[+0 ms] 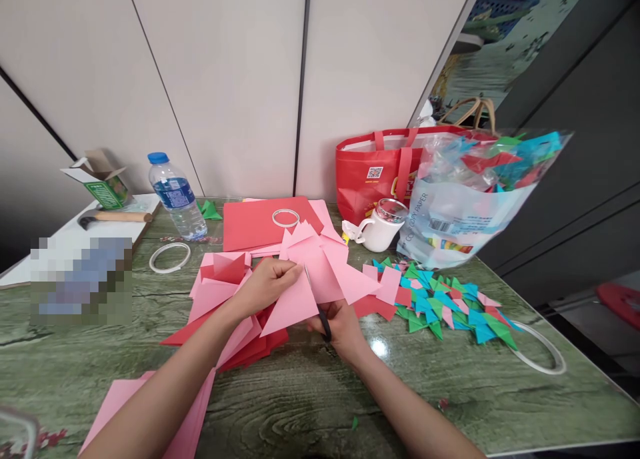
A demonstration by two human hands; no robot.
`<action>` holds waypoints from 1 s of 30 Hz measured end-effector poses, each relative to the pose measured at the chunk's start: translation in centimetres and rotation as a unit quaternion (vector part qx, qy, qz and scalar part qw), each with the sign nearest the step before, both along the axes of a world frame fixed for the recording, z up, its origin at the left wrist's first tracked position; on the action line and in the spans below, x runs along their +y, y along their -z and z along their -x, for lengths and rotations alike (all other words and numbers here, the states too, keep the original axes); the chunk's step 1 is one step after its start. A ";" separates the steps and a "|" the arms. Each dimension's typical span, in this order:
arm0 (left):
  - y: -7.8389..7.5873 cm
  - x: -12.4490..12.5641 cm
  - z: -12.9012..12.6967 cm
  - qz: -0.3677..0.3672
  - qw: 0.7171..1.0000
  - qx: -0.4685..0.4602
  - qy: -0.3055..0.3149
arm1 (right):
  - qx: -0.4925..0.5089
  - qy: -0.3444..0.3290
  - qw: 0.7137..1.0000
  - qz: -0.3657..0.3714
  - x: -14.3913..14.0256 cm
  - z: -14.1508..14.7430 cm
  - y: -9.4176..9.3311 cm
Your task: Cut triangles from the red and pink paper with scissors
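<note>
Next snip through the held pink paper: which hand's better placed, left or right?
Right, most likely. The right hand grips the black-handled scissors, with a blade already at the pink paper. The left hand is occupied pinching that paper, so it looks better suited to steadying.

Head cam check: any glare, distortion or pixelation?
Head view: a bright glare spot on the table, beside the right hand; head view: wide-angle stretch, with the bottle and plastic bag seeming to lean outward; head view: a pixelated patch at left, hiding whatever lies there.
</note>
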State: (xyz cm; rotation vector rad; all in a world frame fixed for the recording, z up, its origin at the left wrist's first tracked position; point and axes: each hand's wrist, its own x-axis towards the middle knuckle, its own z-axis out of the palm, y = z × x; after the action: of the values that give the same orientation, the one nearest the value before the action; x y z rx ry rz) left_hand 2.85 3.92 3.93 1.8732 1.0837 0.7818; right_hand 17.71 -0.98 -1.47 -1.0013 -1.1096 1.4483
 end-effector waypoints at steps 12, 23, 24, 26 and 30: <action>-0.2 -0.2 0.2 0.014 1.000 -0.012 -0.010 | 0.029 0.007 1.000 0.010 0.1 -0.1 1.0; -0.9 -0.5 0.3 0.034 0.998 0.006 0.048 | 0.040 0.017 0.999 -0.005 -0.1 0.1 0.4; -0.9 -0.5 0.3 0.031 0.998 0.008 0.048 | 0.039 0.015 0.999 -0.007 -0.1 0.0 0.5; -0.9 -0.6 0.3 0.019 0.998 0.013 0.050 | 0.038 0.011 0.999 -0.008 -0.1 -0.1 0.5; -1.1 -0.8 0.2 0.002 0.999 0.012 0.041 | 0.049 0.008 0.999 -0.013 0.0 -0.2 0.5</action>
State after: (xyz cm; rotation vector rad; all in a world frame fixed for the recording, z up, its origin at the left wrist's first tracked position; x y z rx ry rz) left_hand 2.66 3.08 5.00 1.9166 1.0160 0.7118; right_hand 17.90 -0.98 -1.99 -0.9089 -1.0444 1.4502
